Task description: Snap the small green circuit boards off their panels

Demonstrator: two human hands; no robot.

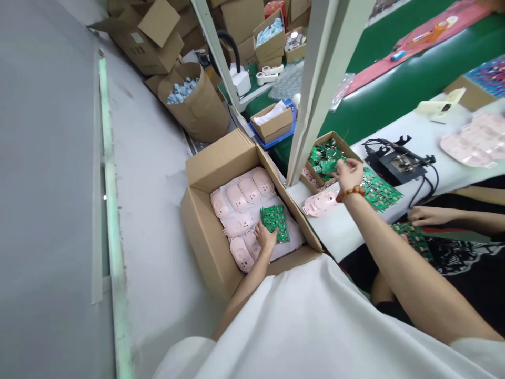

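In the open carton [213, 247], pale pink plastic shells [248, 188] lie in rows on a white sheet. My left hand [266, 238] reaches into it and grips the near edge of a green circuit board panel [275, 220], thumb and fingers around its corner. My right hand [349, 173], with a beaded bracelet at the wrist, is at the near edge of a small cardboard box [347, 149] of loose green circuit boards [324, 158]. Its fingers are bent together; what they hold, if anything, I cannot make out. A pink shell [321, 203] lies beside that wrist.
More circuit board panels [381, 190] and a black fixture with cables [402, 163] occupy the white bench. A metal post [321, 79] rises beside the carton. To the right, a co-worker's hand [424, 216] is at another board panel [414, 239].
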